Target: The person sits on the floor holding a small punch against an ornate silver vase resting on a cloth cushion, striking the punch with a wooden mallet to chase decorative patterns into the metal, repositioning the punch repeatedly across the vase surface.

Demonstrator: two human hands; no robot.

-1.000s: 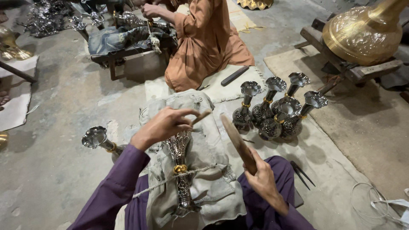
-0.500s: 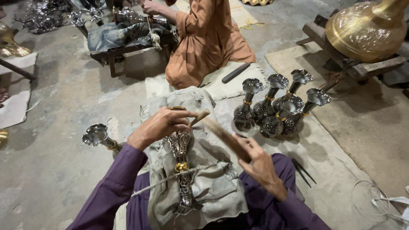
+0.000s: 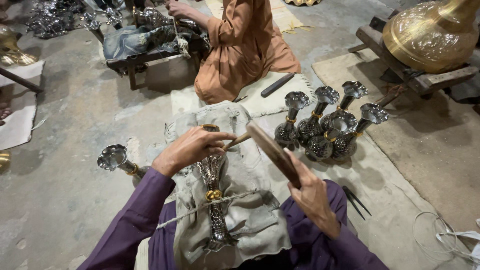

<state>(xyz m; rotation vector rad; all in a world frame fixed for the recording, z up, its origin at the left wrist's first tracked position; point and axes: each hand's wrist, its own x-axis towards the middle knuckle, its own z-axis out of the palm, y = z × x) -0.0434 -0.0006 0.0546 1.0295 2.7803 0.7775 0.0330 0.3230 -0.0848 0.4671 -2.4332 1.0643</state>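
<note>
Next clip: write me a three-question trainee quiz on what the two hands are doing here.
1. True or false: the right hand grips a flat wooden mallet.
2. What does the left hand pinch? A) a wooden-handled chisel B) a wire loop C) a cloth
3. Fill in: the engraved metal vase lies on a padded ____, tied by a cord.

Key: 1 true; 2 A; 3 cloth
</note>
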